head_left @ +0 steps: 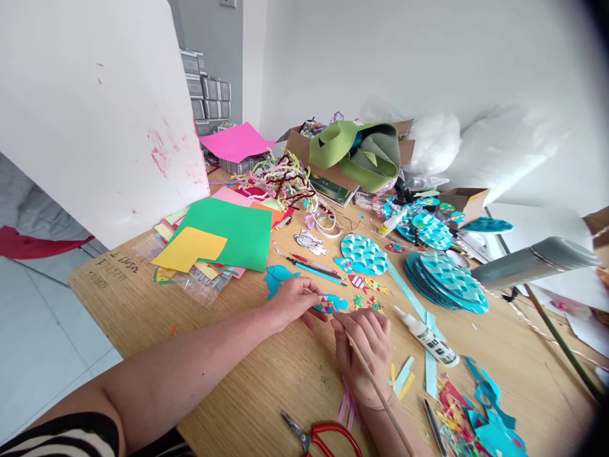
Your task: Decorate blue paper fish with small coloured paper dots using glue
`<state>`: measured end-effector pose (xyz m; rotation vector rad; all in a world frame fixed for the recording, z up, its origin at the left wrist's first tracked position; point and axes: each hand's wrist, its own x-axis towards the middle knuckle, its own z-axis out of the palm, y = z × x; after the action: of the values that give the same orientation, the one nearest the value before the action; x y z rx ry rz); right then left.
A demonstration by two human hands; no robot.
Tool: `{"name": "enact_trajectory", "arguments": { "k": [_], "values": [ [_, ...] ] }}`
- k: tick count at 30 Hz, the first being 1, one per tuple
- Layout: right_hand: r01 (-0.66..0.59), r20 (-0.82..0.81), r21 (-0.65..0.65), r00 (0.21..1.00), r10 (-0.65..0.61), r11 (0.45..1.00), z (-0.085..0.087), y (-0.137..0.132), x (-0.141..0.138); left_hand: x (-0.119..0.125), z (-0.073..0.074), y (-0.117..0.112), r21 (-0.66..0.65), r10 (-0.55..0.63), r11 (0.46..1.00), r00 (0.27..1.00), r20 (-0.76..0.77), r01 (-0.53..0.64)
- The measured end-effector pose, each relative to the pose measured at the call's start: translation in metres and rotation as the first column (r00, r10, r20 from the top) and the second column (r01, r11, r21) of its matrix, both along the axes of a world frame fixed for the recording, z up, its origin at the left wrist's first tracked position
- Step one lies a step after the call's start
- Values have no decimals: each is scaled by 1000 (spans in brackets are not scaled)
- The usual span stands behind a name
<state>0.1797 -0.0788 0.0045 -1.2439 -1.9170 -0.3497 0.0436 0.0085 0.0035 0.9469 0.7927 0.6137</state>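
Note:
My left hand point(295, 302) pinches a small blue paper fish point(329, 303) decorated with coloured triangles. My right hand point(365, 349) grips a long thin wooden stick point(375, 382), its upper end close to the fish; whether the tip touches is unclear. Behind my left fingers lies a plain blue paper fish cutout point(278, 279). Small red and green paper bits point(368, 303) are just beyond my right hand, with striped and spotted paper fish point(368, 284) behind them. A white glue bottle point(431, 339) rests on its side to the right.
Red-handled scissors point(328, 438) lie at the front edge. Coloured paper sheets point(238, 235) are piled at left, pens point(316, 270) in the middle. Stacked blue woven paper discs point(445, 282) and a grey cylinder point(537, 263) stand right. Paper scraps point(457, 412) are near front right.

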Motion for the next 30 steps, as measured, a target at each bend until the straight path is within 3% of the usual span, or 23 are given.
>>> {"name": "enact_trajectory", "arguments": {
  "k": [30],
  "values": [
    [1,7,-14,1000,0,1000,-2,0,-1,-1,1,0,1,2,1000,1000,-2,-2]
  ]
}}
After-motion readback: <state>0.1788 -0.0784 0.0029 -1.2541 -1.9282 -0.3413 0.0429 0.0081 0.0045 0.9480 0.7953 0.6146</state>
